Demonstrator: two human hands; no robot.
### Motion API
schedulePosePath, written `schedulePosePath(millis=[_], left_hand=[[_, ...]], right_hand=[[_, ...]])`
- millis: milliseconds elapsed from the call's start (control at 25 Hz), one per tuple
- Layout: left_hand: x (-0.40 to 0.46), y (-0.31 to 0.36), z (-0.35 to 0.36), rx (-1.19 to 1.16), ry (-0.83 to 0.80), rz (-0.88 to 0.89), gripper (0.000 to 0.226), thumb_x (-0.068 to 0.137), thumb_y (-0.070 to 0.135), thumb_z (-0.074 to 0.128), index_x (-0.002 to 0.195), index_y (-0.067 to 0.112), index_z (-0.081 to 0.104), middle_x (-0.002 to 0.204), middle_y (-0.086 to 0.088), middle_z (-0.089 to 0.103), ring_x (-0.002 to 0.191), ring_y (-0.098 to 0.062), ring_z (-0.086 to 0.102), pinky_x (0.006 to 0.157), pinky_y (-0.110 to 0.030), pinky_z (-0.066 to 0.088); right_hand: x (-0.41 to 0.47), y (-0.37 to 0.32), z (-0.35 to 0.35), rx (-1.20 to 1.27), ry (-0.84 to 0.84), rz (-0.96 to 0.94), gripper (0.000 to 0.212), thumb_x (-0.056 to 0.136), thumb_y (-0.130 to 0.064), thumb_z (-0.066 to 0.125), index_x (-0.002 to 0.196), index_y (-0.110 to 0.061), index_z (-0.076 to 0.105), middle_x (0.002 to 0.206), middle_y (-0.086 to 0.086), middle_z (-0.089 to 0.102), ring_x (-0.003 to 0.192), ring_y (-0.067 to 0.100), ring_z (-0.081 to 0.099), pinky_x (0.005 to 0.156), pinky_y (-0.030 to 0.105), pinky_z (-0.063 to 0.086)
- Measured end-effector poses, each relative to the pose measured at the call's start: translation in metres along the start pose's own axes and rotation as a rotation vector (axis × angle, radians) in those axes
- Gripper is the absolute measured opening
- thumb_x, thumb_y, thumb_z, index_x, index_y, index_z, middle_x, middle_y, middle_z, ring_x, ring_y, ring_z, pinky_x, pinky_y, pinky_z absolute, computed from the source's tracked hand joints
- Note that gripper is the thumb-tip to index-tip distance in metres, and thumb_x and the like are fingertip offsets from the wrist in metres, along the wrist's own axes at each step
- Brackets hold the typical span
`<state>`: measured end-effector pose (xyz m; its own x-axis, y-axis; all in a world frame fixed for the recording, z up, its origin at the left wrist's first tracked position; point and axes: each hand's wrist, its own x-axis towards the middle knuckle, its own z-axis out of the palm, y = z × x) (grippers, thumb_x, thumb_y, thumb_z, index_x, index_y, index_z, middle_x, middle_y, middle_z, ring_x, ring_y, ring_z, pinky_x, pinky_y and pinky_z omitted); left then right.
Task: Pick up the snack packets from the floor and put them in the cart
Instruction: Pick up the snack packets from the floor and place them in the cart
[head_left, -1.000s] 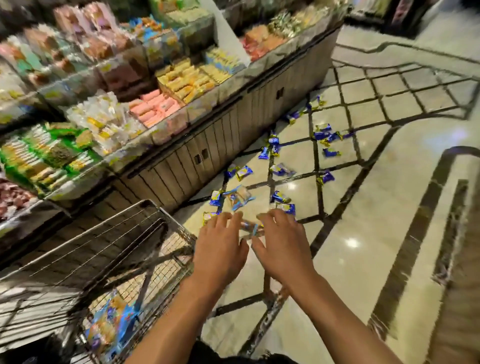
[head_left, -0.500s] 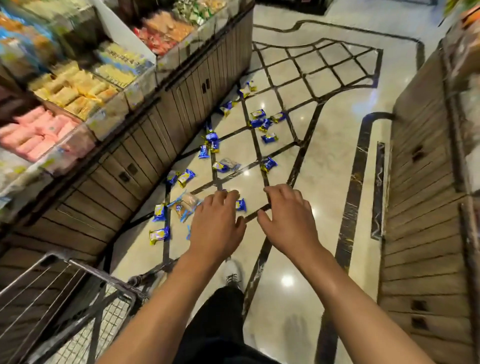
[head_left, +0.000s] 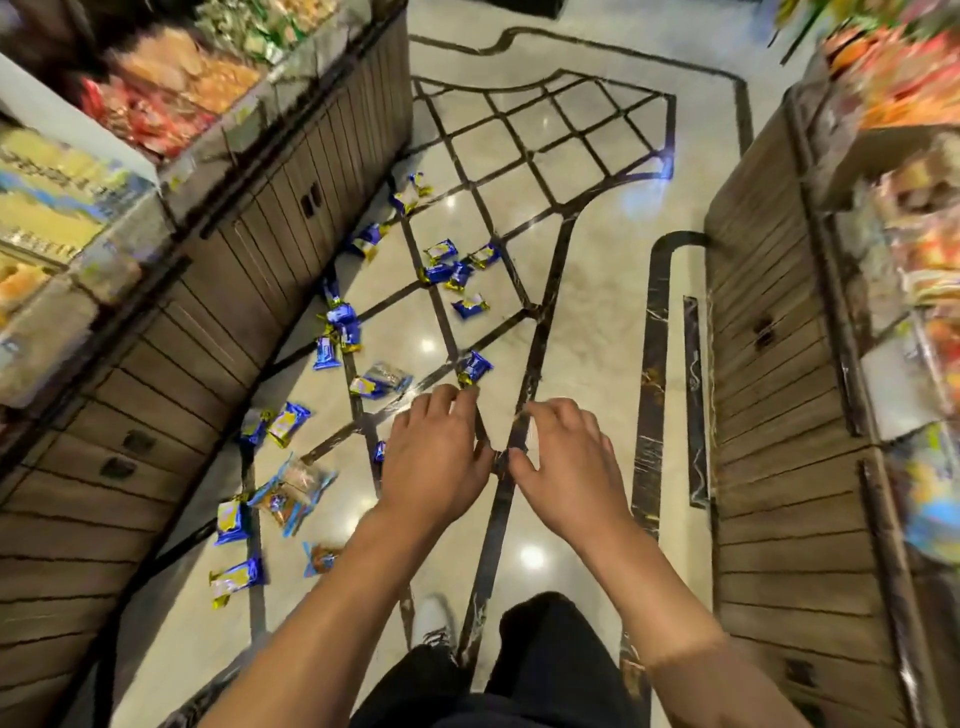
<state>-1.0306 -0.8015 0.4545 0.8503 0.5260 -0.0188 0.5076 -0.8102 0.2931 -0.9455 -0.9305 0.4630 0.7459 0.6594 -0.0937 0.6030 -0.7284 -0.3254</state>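
Someone is standing in a shop aisle with both arms stretched out low over the polished floor (head_left: 597, 322). The left hand (head_left: 434, 457) and the right hand (head_left: 566, 457) are hanging side by side, backs up, thumbs almost meeting. Both are showing loosely bent fingers with nothing in them that I can make out, though the palms are facing away from me.

The snack packets (head_left: 447, 270) are lying scattered on the floor, trailing from about seven o'clock up to eleven o'clock of the hands, mostly hugging the left display counter (head_left: 218, 312). One blue packet (head_left: 472, 368) is sitting just beyond the left fingertips at twelve o'clock. A clear-wrapped packet (head_left: 293, 491) is lying at nine o'clock of the left hand, and a blue and yellow one (head_left: 234, 578) is resting at about eight o'clock, near the counter base. The cart is not showing anywhere in this view.

A second counter (head_left: 769, 415) is running along at three o'clock, its shelves holding blurred bright packs. Dark trousers (head_left: 545, 670) and a pale shoe (head_left: 434, 618) are showing at six o'clock.
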Motion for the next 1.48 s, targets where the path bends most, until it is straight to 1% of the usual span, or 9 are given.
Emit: schedulePosePath(millis=[160, 320, 480, 760, 920, 1040, 1160, 1360, 1480], left_hand=[[0.072, 0.015, 0.0, 0.009, 0.016, 0.039, 0.06, 0.09, 0.044, 0.053, 0.144, 0.025, 0.037, 0.139, -0.003, 0.048, 0.126, -0.026, 0.045, 0.102, -0.041, 0.04], [0.154, 0.037, 0.016, 0.018, -0.012, 0.025, 0.057, 0.09, 0.043, 0.054, 0.142, 0.025, 0.039, 0.14, -0.003, 0.049, 0.127, -0.026, 0.045, 0.104, -0.042, 0.038], [0.239, 0.066, 0.029, 0.086, -0.039, 0.021, 0.06, 0.09, 0.044, 0.053, 0.145, 0.027, 0.035, 0.14, 0.0, 0.047, 0.127, -0.024, 0.045, 0.103, -0.039, 0.039], [0.377, 0.12, 0.04, 0.14, -0.061, -0.081, 0.063, 0.091, 0.047, 0.055, 0.148, 0.026, 0.036, 0.144, 0.0, 0.046, 0.131, -0.025, 0.043, 0.104, -0.039, 0.037], [0.462, 0.14, 0.046, 0.151, -0.047, -0.076, 0.061, 0.093, 0.044, 0.052, 0.148, 0.025, 0.035, 0.146, -0.001, 0.043, 0.133, -0.025, 0.041, 0.105, -0.038, 0.035], [0.54, 0.142, 0.062, 0.149, -0.063, -0.109, 0.063, 0.092, 0.042, 0.051, 0.15, 0.024, 0.032, 0.148, -0.001, 0.042, 0.136, -0.025, 0.038, 0.107, -0.038, 0.034], [0.618, 0.14, 0.075, 0.147, -0.084, -0.134, 0.065, 0.09, 0.044, 0.055, 0.148, 0.021, 0.037, 0.146, -0.005, 0.047, 0.133, -0.029, 0.043, 0.105, -0.043, 0.038], [0.756, 0.143, 0.067, 0.126, -0.126, -0.122, 0.065, 0.089, 0.044, 0.051, 0.147, 0.022, 0.036, 0.142, -0.004, 0.048, 0.129, -0.029, 0.044, 0.102, -0.043, 0.04], [0.825, 0.144, 0.058, 0.109, -0.101, -0.151, 0.066, 0.085, 0.04, 0.056, 0.145, 0.019, 0.041, 0.139, -0.006, 0.052, 0.126, -0.032, 0.048, 0.098, -0.045, 0.041]], right_hand=[[0.068, 0.022, -0.016, 0.03, 0.04, 0.03, 0.054, 0.092, -0.041, 0.054, 0.143, -0.027, 0.042, 0.141, -0.005, 0.043, 0.13, 0.018, 0.039, 0.105, 0.037, 0.036], [0.146, 0.062, -0.023, 0.042, 0.038, 0.037, 0.053, 0.092, -0.043, 0.053, 0.142, -0.029, 0.042, 0.14, -0.006, 0.044, 0.129, 0.018, 0.039, 0.108, 0.038, 0.033], [0.227, 0.115, -0.041, 0.096, 0.029, 0.044, 0.061, 0.092, -0.043, 0.053, 0.148, -0.027, 0.033, 0.145, -0.005, 0.042, 0.133, 0.019, 0.038, 0.108, 0.038, 0.032], [0.371, 0.205, -0.093, -0.048, 0.008, -0.086, 0.057, 0.092, -0.043, 0.049, 0.144, -0.023, 0.038, 0.14, -0.001, 0.043, 0.129, 0.022, 0.04, 0.107, 0.039, 0.031], [0.452, 0.237, -0.105, -0.092, -0.002, -0.128, 0.055, 0.089, -0.041, 0.052, 0.141, -0.024, 0.043, 0.136, 0.0, 0.047, 0.126, 0.023, 0.043, 0.108, 0.04, 0.031], [0.528, 0.26, -0.105, -0.156, -0.029, -0.159, 0.053, 0.086, -0.041, 0.054, 0.135, -0.022, 0.049, 0.13, 0.002, 0.052, 0.12, 0.026, 0.049, 0.105, 0.041, 0.035], [0.606, 0.278, -0.11, -0.203, -0.06, -0.182, 0.052, 0.083, -0.041, 0.057, 0.131, -0.02, 0.054, 0.126, 0.004, 0.055, 0.115, 0.027, 0.052, 0.1, 0.042, 0.04], [0.739, 0.29, -0.143, -0.161, -0.08, -0.204, 0.053, 0.084, -0.041, 0.052, 0.132, -0.02, 0.052, 0.13, 0.004, 0.053, 0.118, 0.027, 0.051, 0.101, 0.041, 0.04], [0.804, 0.295, -0.158, -0.137, -0.071, -0.222, 0.057, 0.081, -0.042, 0.05, 0.133, -0.019, 0.052, 0.127, 0.005, 0.055, 0.116, 0.029, 0.053, 0.1, 0.043, 0.041]])
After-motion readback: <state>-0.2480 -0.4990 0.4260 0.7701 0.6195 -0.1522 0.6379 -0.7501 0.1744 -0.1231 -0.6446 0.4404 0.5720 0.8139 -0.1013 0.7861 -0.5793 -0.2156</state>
